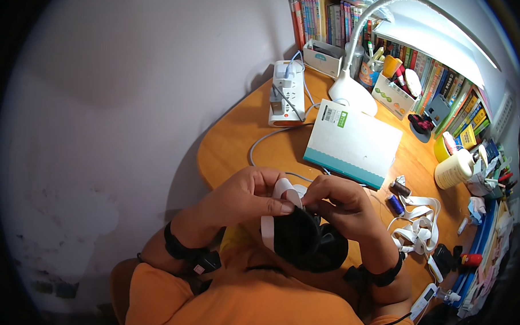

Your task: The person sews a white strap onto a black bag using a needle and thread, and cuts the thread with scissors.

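My left hand (251,196) pinches a white band (282,188) between thumb and fingers, close to the edge of a soft black piece of cloth (297,234). Another stretch of white runs down the cloth's left side. My right hand (343,204) meets it from the other side, its thumb and fingertips pressed together at the band; anything small between them is too hidden to make out. Dark rounded folds hang below both hands, over my lap. To the right lie a brown thread spool (400,188), a blue thread spool (395,205) and a loose white strap (427,225).
A white notebook (356,139) with a teal edge lies beyond my hands. Behind it stand a desk lamp (352,93) and a power strip (286,93) with trailing cables. Books (332,19) line the back; a cream pump bottle (454,170) stands on the right.
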Tool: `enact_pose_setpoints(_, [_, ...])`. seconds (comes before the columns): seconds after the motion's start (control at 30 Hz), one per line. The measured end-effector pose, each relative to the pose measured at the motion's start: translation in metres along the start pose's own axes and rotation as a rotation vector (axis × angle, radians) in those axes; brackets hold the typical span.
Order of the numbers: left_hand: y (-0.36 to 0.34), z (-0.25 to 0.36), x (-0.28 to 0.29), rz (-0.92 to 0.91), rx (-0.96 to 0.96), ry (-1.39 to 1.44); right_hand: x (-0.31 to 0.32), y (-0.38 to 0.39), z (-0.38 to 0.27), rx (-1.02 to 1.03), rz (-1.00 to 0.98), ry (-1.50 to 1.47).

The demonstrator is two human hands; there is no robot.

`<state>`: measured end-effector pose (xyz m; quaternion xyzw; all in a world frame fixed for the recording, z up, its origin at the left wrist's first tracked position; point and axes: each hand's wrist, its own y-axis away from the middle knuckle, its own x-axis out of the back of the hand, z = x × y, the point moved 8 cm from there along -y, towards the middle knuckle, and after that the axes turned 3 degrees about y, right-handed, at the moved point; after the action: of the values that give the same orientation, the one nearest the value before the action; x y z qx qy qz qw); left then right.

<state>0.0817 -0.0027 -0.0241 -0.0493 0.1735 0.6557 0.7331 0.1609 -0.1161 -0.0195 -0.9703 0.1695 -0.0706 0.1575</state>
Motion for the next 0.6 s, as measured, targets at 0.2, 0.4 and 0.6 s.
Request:
enact_pose_setpoints(0.2, [0.002, -0.005, -0.003, -0.012, 0.061, 0.082, -0.012, 0.009, 0.01, -0.052, 0.031, -0.223])
enact_pose_setpoints(0.4, [0.002, -0.008, -0.001, 0.042, 0.063, 0.112, -0.014, 0.009, 0.015, -0.108, 0.034, -0.4])
enact_pose_setpoints(0.6, [-0.001, -0.016, 0.001, -0.01, 0.045, 0.258, -0.009, 0.007, 0.033, -0.222, -0.004, -0.489])
